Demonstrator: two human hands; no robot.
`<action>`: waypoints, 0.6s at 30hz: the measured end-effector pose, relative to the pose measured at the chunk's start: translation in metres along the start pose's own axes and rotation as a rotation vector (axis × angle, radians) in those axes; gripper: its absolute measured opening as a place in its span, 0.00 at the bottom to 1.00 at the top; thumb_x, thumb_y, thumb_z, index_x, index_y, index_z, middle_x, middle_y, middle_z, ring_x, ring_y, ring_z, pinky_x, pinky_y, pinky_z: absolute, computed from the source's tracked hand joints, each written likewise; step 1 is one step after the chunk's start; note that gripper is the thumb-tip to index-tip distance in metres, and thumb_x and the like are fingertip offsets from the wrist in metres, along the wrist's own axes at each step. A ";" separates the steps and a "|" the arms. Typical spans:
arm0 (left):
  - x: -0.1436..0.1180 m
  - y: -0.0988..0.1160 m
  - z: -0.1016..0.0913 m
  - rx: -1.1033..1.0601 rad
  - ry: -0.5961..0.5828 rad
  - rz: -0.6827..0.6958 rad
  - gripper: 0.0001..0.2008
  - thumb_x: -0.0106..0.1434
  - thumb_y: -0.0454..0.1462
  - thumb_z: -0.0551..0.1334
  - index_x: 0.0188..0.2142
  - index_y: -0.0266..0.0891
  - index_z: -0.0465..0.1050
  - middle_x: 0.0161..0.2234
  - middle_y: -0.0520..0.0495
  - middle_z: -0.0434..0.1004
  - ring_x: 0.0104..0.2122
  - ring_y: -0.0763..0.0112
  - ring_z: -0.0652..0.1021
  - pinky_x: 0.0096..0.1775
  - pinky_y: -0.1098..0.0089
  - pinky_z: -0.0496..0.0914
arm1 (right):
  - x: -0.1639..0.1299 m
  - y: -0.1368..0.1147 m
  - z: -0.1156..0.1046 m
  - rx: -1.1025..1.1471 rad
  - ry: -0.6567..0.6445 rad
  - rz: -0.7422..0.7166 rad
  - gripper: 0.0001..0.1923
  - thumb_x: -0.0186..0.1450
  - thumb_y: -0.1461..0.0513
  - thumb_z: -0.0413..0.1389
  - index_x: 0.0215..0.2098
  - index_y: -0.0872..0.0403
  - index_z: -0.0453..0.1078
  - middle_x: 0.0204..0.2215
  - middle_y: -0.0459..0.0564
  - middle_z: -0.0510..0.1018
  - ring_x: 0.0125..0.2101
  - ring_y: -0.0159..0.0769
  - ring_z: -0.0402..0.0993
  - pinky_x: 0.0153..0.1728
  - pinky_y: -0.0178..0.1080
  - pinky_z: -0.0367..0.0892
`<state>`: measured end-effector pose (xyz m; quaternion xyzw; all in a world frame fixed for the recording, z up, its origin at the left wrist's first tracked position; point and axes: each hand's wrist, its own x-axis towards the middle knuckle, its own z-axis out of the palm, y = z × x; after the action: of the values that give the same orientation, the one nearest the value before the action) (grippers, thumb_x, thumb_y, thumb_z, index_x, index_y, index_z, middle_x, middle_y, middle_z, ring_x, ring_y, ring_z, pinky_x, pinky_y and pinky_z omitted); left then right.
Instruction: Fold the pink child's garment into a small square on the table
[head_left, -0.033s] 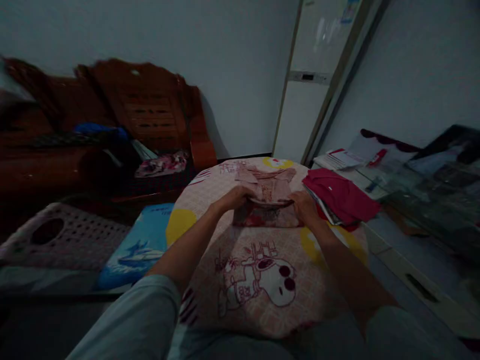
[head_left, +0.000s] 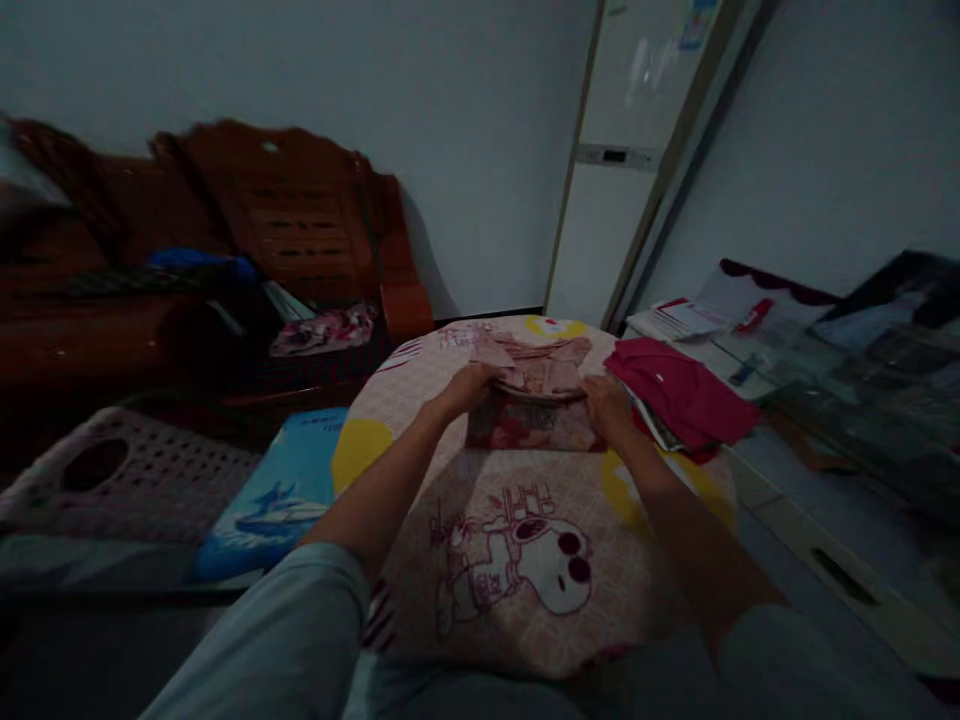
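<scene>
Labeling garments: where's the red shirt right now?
Head view, right of centre: the red shirt lies folded on the round table's right edge, just right of the right hand and the pink garment both hands hold.

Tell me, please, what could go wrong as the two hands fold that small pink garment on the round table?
The pink garment is gripped only at its two sides by the left hand and right hand, so its folds might slip loose. The red garment lies close beside the right hand and could get nudged. Dim light may hide uneven edges.

blurred sofa clutter point(head_left: 225, 290); sleeves point(head_left: 285, 640) cut off
</scene>
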<state>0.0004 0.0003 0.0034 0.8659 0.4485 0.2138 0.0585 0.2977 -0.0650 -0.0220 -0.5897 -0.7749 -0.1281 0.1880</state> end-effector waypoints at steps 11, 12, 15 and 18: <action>-0.065 0.013 0.065 0.026 -0.276 0.107 0.28 0.56 0.27 0.60 0.58 0.36 0.68 0.61 0.37 0.68 0.60 0.59 0.70 0.60 0.61 0.63 | -0.069 -0.024 0.070 0.082 -0.143 -0.026 0.26 0.62 0.70 0.46 0.57 0.57 0.71 0.55 0.57 0.75 0.56 0.43 0.67 0.59 0.45 0.60; -0.066 0.012 0.068 0.038 -0.279 0.089 0.27 0.58 0.27 0.59 0.58 0.36 0.68 0.61 0.37 0.68 0.60 0.59 0.70 0.61 0.60 0.63 | -0.066 -0.025 0.071 0.067 -0.178 0.008 0.27 0.62 0.70 0.46 0.57 0.57 0.71 0.55 0.57 0.75 0.56 0.43 0.68 0.59 0.45 0.60; -0.059 0.010 0.065 0.055 -0.258 0.049 0.24 0.63 0.28 0.54 0.58 0.37 0.69 0.60 0.38 0.70 0.58 0.60 0.72 0.57 0.61 0.67 | -0.050 -0.027 0.063 0.028 -0.236 0.087 0.24 0.64 0.70 0.45 0.53 0.55 0.74 0.53 0.58 0.76 0.55 0.45 0.69 0.57 0.44 0.62; -0.056 0.010 0.052 0.069 -0.254 0.020 0.21 0.64 0.29 0.54 0.55 0.39 0.73 0.55 0.39 0.75 0.53 0.59 0.76 0.52 0.64 0.70 | -0.042 -0.030 0.048 0.015 -0.241 0.105 0.21 0.66 0.69 0.45 0.48 0.56 0.76 0.47 0.60 0.79 0.52 0.45 0.71 0.54 0.42 0.64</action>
<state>0.0017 -0.0460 -0.0583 0.8919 0.4358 0.0876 0.0829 0.2723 -0.0889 -0.0828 -0.6390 -0.7610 -0.0405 0.1047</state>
